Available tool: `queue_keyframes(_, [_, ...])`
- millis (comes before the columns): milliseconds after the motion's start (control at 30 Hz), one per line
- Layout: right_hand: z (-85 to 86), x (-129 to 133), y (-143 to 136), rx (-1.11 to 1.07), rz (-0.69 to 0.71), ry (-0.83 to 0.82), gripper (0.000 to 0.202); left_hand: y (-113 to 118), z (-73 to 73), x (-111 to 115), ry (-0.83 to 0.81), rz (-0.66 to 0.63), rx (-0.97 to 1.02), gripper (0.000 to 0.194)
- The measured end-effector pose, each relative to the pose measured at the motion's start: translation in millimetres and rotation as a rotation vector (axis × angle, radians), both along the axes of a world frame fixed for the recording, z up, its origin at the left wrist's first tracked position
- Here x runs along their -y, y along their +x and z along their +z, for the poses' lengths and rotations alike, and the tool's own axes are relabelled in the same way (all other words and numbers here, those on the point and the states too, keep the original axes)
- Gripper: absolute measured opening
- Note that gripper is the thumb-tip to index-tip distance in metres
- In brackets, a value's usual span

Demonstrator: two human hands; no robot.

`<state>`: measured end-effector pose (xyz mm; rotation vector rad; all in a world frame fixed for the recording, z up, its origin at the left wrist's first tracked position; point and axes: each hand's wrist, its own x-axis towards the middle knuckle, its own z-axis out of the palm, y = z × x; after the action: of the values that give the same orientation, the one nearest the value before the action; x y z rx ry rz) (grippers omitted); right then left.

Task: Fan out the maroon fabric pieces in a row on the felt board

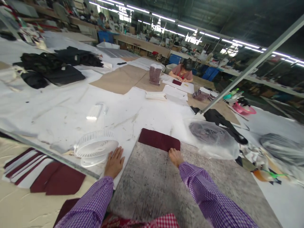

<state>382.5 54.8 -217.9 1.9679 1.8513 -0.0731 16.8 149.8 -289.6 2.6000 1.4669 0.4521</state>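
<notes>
Maroon fabric lies at the grey board's far-left corner, long axis along the far edge, its right end beneath the nearer right hand, fingers curled, grip indeterminable; the left hand, spread, empty, rests outside the left edge.

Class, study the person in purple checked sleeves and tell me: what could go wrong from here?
1. The left hand lies right beside the fan, so a sideways move might knock it.
2. The right hand is at one near corner of the maroon cloth; a pull there might skew or crease it.
3. The plastic bag lies close by, so cloth slid rightward could catch on it.
</notes>
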Motion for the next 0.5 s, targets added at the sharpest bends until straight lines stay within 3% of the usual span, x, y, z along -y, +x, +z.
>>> queue_keyframes(233, [4.2, -6.8, 6.7, 0.027, 0.055, -0.002, 0.019, -0.8, 1.7, 0.2, -0.036, 0.011, 0.005, 0.051])
queue_keyframes(500, [3.5, 2.6, 6.3, 0.032, 0.139, 0.079, 0.023, 0.8, 0.6, 1.1, -0.095, 0.024, 0.036, 0.051])
